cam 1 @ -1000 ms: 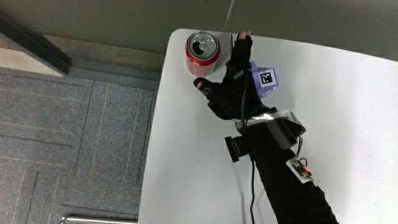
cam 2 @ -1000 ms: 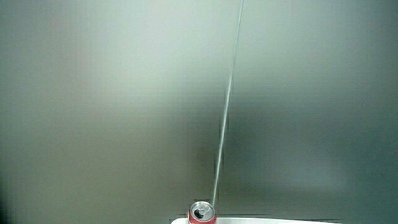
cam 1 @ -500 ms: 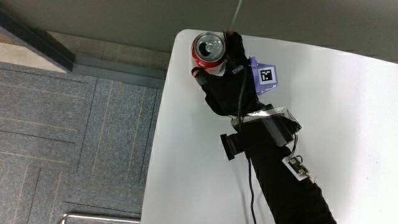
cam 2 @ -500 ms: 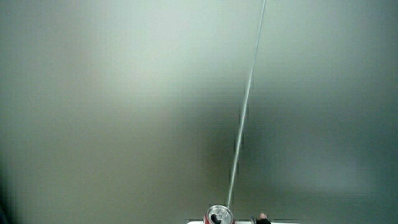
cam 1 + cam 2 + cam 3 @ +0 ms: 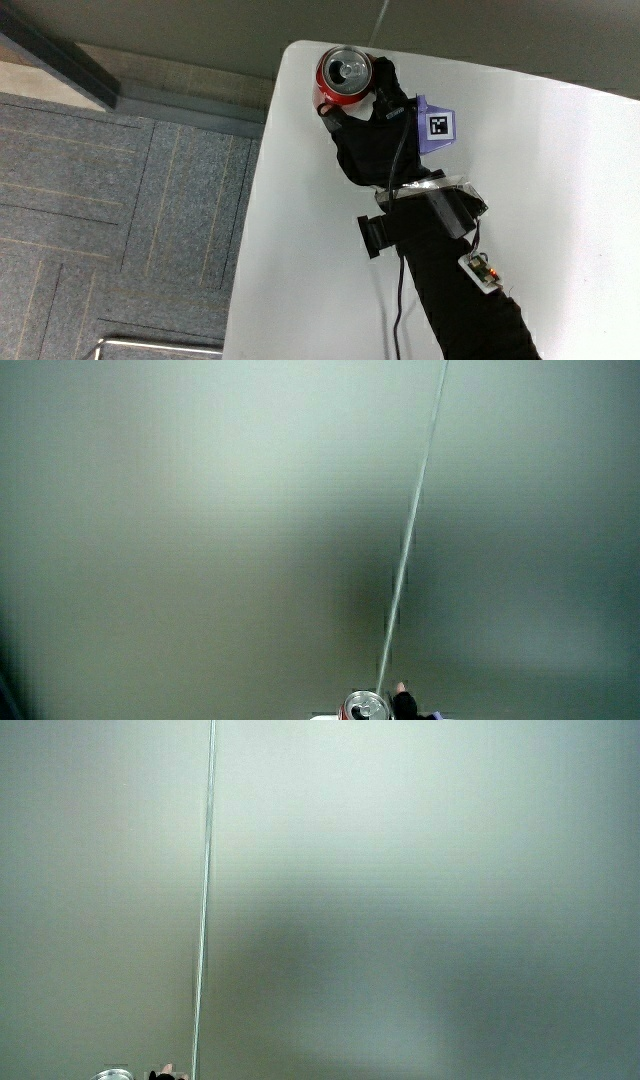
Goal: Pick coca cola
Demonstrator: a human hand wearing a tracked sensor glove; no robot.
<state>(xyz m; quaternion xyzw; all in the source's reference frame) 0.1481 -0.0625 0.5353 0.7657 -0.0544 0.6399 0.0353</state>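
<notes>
A red Coca-Cola can (image 5: 343, 79) with a silver opened top stands at the corner of the white table (image 5: 560, 190), at its edge. The gloved hand (image 5: 372, 118) is wrapped around the can, thumb on one flank and fingers on the other. A purple patterned cube (image 5: 434, 126) sits on the hand's back, and the forearm runs toward the person. Both side views show mostly a pale wall; the can's top (image 5: 366, 707) and a fingertip (image 5: 403, 703) peek in at the edge of a side view, and the can's rim (image 5: 112, 1074) in a side view.
Grey carpet floor (image 5: 110, 210) lies beside the table's edge. A strap with a small box (image 5: 430, 205) and a little circuit board (image 5: 483, 272) sits on the forearm, with a cable along it.
The hand moved from beside the can to close around it. The can now sits slightly nearer the table's corner in the picture than a second ago.
</notes>
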